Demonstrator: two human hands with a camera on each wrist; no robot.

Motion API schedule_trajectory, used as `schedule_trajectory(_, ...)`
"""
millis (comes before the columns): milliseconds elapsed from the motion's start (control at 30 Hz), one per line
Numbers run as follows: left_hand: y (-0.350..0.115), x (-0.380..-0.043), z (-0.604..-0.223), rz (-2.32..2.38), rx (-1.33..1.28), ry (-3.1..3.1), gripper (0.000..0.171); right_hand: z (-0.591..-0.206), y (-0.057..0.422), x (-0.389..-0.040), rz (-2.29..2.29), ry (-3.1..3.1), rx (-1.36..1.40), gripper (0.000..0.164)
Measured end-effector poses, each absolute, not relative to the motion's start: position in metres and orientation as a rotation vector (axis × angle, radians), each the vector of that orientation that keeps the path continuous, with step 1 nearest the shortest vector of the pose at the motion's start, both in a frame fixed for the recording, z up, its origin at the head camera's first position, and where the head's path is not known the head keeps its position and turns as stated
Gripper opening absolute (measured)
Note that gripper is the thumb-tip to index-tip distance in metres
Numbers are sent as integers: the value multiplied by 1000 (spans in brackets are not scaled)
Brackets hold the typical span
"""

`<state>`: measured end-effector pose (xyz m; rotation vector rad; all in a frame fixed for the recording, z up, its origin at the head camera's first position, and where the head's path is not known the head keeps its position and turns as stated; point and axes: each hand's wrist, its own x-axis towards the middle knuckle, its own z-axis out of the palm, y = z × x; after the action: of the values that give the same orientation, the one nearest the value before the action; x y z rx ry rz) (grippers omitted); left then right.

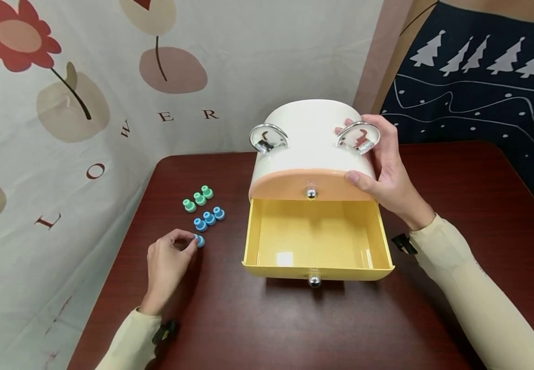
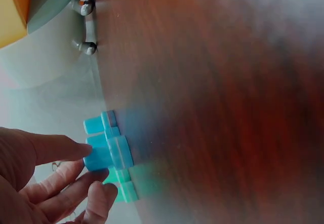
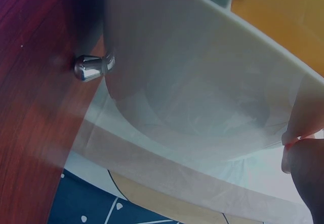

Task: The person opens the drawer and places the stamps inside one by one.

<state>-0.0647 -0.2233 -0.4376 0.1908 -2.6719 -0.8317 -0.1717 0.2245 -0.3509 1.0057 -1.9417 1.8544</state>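
Observation:
My left hand (image 1: 169,262) pinches a small blue stepped peg (image 2: 101,157) between thumb and fingertips, low over the table. Three more blue pegs (image 1: 209,218) stand in a slanted row just beyond it, and three green pegs (image 1: 199,199) form another row behind those. At the right side of a white drawer box (image 1: 313,128) with two silver ears, my right hand (image 1: 389,169) grips the body, thumb on the peach upper drawer front (image 1: 276,184) and fingers behind the ear. The yellow lower drawer (image 1: 318,231) is pulled out, with nothing inside.
The dark red wooden table (image 1: 230,324) carries everything. A white cloth (image 1: 271,56) with flowers and letters hangs at the back and left. Dark blue fabric (image 1: 479,97) with white trees hangs at the right. Silver feet (image 3: 90,68) raise the box off the table.

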Motion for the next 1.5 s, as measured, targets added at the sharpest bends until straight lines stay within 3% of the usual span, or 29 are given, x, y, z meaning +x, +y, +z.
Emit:
schedule_trajectory(233, -214, -51, -434, -828, 59, -2654, 10, -352, 224, -173, 1876, -1941, 1018, 87)
schedule_trajectory(500, -197, -40, -418, -848, -358, -2370, 24, -352, 225, -173, 1880, -1938, 1015, 87)
schedule_trajectory(733, -182, -46, -398, -922, -641, -2073, 19, -353, 225, -175, 1864, -1932, 1026, 87)
schedule_trajectory(900, -165, -50, -380, -981, -704, -1937, 38, -353, 225, -174, 1895, -1929, 1013, 87)
schedule_trajectory(1200, -141, -62, -362, -1189, -829, -1895, 28, -354, 226, -173, 1878, -1927, 1013, 87)
schedule_trajectory(1333, -136, -67, -358, -1333, -823, -1978, 14, -355, 225, -174, 1853, -1932, 1022, 88)
schedule_trajectory(1500, -128, -72, -355, -1375, -844, -2068, 30, -356, 225, -175, 1855, -1932, 1024, 88)
